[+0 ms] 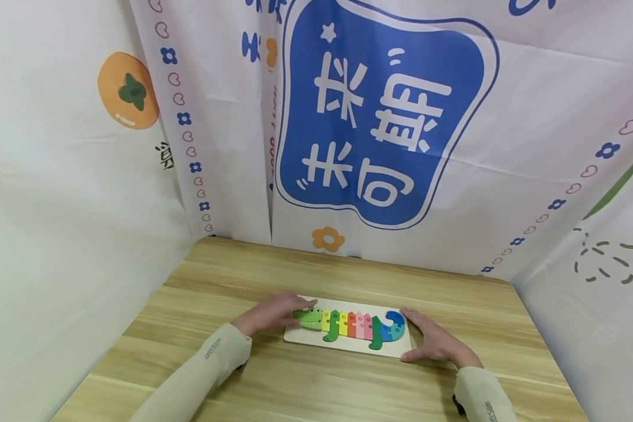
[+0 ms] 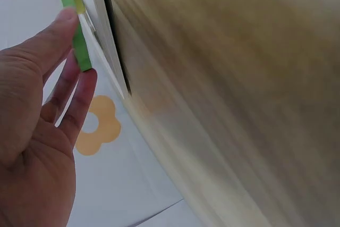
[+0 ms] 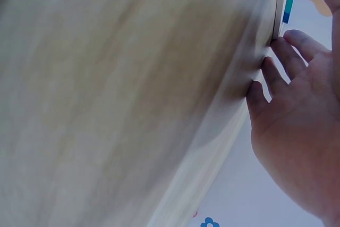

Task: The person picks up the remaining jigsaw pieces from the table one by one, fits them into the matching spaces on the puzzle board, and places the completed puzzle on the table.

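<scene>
A white wooden puzzle board [image 1: 306, 337] lies on the table, filled with a colourful crocodile of several interlocking pieces. My left hand [image 1: 274, 310] is at its left end and pinches the green crocodile head piece [image 1: 310, 317] between thumb and fingers. In the left wrist view, that head piece [image 2: 82, 49] stands slightly off the board, with a gap beneath it. At the other end, my right hand [image 1: 435, 340] spans the board's short side, thumb by the near corner and a finger by the far one. Close to those fingertips is the blue tail [image 1: 395, 332].
The wood-grain table [image 1: 295, 387] extends around the board on all sides. Printed white cloth [image 1: 232, 146] hangs along the table's back, and more white cloth stands at its left and right.
</scene>
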The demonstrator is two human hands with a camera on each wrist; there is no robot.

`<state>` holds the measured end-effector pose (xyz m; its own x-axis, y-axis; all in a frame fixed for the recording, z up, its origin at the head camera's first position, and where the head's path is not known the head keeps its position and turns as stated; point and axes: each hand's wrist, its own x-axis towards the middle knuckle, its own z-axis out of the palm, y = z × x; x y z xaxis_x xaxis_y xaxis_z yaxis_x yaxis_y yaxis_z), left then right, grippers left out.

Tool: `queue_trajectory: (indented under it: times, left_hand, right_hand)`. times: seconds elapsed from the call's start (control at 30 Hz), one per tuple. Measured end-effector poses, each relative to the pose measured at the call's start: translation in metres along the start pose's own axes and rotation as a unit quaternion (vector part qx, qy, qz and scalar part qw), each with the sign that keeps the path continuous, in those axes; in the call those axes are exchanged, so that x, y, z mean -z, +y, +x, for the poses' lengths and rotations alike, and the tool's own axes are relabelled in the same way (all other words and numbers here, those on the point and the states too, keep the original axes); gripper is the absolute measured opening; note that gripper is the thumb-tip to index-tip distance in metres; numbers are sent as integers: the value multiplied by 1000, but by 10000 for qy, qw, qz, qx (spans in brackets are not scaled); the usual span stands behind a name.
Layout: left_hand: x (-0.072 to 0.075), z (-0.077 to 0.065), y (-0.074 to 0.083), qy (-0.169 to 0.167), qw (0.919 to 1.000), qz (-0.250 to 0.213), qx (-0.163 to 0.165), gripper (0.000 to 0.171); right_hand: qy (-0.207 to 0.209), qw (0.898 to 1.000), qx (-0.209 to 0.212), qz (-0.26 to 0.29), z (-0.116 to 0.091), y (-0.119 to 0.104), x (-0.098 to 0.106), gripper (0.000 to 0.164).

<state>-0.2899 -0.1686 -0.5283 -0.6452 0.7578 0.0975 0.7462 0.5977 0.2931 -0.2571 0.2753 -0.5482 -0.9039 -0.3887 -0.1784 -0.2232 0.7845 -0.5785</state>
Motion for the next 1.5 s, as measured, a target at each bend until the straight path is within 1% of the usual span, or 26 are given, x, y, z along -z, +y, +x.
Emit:
queue_trajectory:
  times: [0.13,0.23,0.47,0.67,0.87,1.07,1.3,1.5]
  left_hand:
    - [1,3,-1,-162,9998,67,-34,63]
    - [2,5,-2,-241,9997,30,-18,63]
    - [1,7,-5,-320,9995,-57,16,61]
    - [-2,8,-8,-432,9990,-11,85,61]
    - [-1,10,-8,-488,9988,1,-13,61]
    - [0,10,-9,-576,9983,-63,-11,59]
    - [1,10,-9,-563,9982,-180,-90,50]
    - [0,9,-8,-597,9980,-192,0,50]
  right_hand:
    - [1,10000,0,1,1,0,0,120]
    - [-2,10000,-19,12,1,-1,1,121]
    - [-24,10000,-68,1,0,-2,1,122]
    - [6,10000,36,12,-1,-1,0,120]
    - [7,10000,70,38,-2,-2,0,119]
    - [-14,10000,60,58,-2,-2,1,119]
    - [-18,10000,-4,81,-3,-4,2,118]
    - [-20,9999,5,103,-3,-4,2,118]
